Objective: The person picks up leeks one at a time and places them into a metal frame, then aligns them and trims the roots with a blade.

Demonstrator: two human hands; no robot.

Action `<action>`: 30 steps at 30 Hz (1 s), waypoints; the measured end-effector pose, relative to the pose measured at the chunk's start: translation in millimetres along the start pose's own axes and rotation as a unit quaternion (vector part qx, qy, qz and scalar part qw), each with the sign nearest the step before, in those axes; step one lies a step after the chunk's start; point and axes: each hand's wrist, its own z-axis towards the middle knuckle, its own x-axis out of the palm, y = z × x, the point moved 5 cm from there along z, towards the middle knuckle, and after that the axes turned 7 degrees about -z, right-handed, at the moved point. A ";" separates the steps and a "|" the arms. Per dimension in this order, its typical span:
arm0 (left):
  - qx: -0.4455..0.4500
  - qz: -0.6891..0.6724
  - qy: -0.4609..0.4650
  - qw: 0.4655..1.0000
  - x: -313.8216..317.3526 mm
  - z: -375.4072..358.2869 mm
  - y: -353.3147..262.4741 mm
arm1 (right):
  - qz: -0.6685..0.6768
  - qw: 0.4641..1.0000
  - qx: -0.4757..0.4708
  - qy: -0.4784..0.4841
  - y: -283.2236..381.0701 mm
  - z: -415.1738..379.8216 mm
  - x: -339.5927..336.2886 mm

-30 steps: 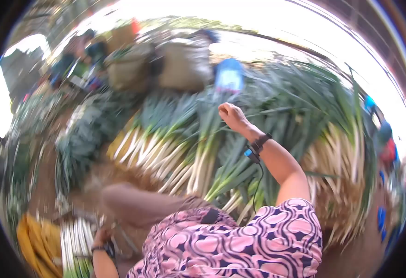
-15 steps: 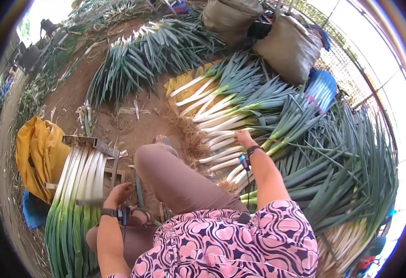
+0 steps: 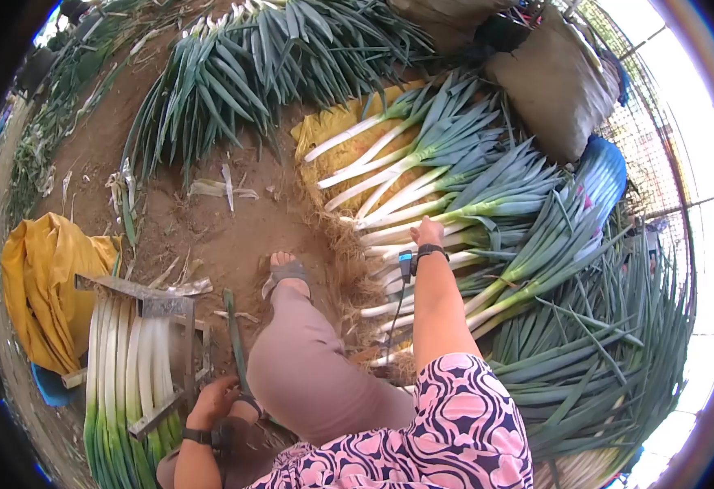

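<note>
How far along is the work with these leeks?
Probably partway. The lined-up leeks at the metal frame look gathered. The right hand is among the spread leeks; whether it grips any is unclear. The left hand is near the frame. Likely left: the spread leeks, many with roots on, lying partly over the yellow sheet.

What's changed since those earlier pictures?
The right hand has come down from above the leafy tops to the laid-out leeks; whether it grips one is unclear. The view tilts further down. The left hand is still beside the metal stand, and the stacked leeks remain there.
</note>
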 end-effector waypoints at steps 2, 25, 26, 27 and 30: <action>-0.017 -0.007 0.006 1.000 -0.8 5.0 1.1 | -0.162 0.978 -0.079 -0.108 -1.1 38.8 -6.2; 0.135 0.041 -0.079 0.987 -12.8 14.1 8.6 | 0.348 0.883 -0.169 0.265 85.7 -281.3 -120.9; 0.137 0.027 -0.078 0.987 -12.7 16.5 18.2 | 0.334 0.876 -0.189 0.293 92.0 -302.1 -128.7; 0.156 0.052 -0.095 0.982 -14.2 6.6 11.2 | 0.320 0.867 -0.208 0.322 96.9 -319.2 -133.5; 0.219 0.116 -0.149 0.957 -21.1 -30.1 -35.3 | 0.235 0.796 -0.284 0.481 117.9 -371.9 -140.1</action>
